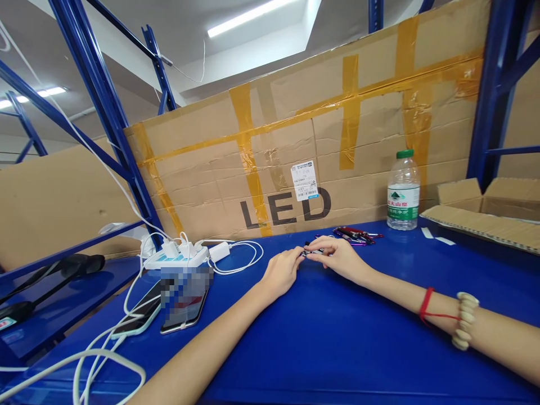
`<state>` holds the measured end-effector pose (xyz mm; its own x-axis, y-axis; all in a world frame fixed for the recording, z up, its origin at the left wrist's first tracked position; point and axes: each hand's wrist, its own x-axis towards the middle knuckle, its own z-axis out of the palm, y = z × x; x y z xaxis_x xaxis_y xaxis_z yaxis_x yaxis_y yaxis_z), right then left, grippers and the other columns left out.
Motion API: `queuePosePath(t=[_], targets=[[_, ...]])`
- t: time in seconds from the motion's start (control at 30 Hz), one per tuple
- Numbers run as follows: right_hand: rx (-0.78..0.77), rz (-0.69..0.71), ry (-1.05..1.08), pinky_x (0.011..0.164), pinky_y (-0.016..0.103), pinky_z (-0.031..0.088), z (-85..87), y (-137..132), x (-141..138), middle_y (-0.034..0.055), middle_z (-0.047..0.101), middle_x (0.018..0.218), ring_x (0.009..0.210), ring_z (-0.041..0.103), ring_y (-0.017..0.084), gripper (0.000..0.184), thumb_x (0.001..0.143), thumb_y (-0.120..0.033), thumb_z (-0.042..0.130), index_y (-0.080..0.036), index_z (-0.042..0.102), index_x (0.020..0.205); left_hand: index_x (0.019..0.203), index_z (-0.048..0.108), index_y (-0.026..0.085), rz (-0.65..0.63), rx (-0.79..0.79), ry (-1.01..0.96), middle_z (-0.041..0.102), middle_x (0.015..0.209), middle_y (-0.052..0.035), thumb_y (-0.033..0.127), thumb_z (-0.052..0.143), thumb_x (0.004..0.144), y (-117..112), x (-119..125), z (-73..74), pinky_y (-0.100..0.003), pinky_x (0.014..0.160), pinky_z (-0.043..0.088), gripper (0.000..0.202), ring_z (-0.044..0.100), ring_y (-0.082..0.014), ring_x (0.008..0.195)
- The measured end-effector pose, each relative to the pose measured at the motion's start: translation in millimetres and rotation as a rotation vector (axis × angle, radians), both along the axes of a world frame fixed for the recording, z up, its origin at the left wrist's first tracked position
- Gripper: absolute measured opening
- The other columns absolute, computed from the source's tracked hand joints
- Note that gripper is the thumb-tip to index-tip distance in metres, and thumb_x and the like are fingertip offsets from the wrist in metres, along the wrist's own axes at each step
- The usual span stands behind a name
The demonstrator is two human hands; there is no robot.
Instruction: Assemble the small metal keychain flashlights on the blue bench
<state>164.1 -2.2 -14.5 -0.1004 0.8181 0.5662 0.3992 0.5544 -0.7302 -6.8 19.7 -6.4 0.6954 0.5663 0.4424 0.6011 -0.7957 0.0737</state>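
My left hand (282,271) and my right hand (337,256) meet over the blue table (337,337), fingers pinched together on a small dark object (307,252) held between them. It is too small to name. Just behind the hands lies a little heap of coloured pen-like items (354,235), red, purple and dark. My right wrist carries a red string and a pale bead bracelet.
A water bottle (403,191) stands at the back right beside an open cardboard box (485,214). A taped cardboard sheet marked LED (295,157) forms the back wall. At left are a white power strip (175,257) with chargers, white cables, and two phones (169,309).
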Motion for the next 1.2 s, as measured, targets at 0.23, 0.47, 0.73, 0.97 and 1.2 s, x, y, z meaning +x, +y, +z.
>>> queuePosePath(t=[0.23,0.47,0.73,0.97,1.2], targets=[[-0.172,0.1,0.113,0.041,0.025,0.044,5.0,-2.4,-0.4,0.0086,0.058,0.094,0.042,0.047,0.004,0.032,0.056,-0.042,0.066,-0.013,0.069,0.071,0.095,0.044,0.019,-0.158,-0.083,-0.063,0.056,0.095,-0.0031,0.021,0.027,0.09,0.5,0.0,-1.5,-0.025,0.076,0.041,0.018,0.053,-0.0141,0.087],[-0.193,0.117,0.104,0.042,0.024,0.043,13.9,-8.4,1.1,0.0072,0.058,0.089,0.043,0.046,0.003,0.028,0.054,-0.039,0.068,-0.012,0.067,0.061,0.095,0.044,0.018,-0.104,-0.03,-0.023,0.056,0.094,-0.0044,0.022,0.026,0.09,-5.2,-0.9,-0.3,-0.03,0.077,0.041,0.019,0.052,-0.0158,0.084],[-0.192,0.173,0.123,0.044,0.025,0.044,5.4,-5.0,2.2,0.0061,0.058,0.088,0.044,0.046,0.004,0.027,0.054,-0.039,0.068,-0.013,0.064,0.057,0.094,0.048,0.018,-0.142,0.04,-0.019,0.058,0.092,-0.004,0.019,0.031,0.088,-4.6,-0.6,-1.3,-0.029,0.078,0.041,0.018,0.053,-0.0159,0.084],[-0.185,0.152,0.075,0.046,0.024,0.042,3.7,-4.9,1.6,0.0048,0.059,0.079,0.047,0.047,0.006,0.026,0.058,-0.039,0.065,-0.013,0.061,0.055,0.095,0.053,0.017,-0.111,0.139,-0.004,0.06,0.086,-0.0043,0.02,0.034,0.087,-3.0,-0.9,-2.5,-0.028,0.073,0.043,0.02,0.053,-0.0165,0.079],[-0.237,0.067,0.115,0.043,0.022,0.037,8.3,-10.7,-5.2,0.0031,0.058,0.069,0.051,0.046,0.008,0.031,0.054,-0.044,0.064,-0.014,0.059,0.053,0.102,0.052,0.018,-0.012,0.225,0.007,0.059,0.085,-0.0039,0.023,0.034,0.088,-6.5,-0.5,-0.6,-0.029,0.072,0.041,0.023,0.053,-0.0165,0.078]])
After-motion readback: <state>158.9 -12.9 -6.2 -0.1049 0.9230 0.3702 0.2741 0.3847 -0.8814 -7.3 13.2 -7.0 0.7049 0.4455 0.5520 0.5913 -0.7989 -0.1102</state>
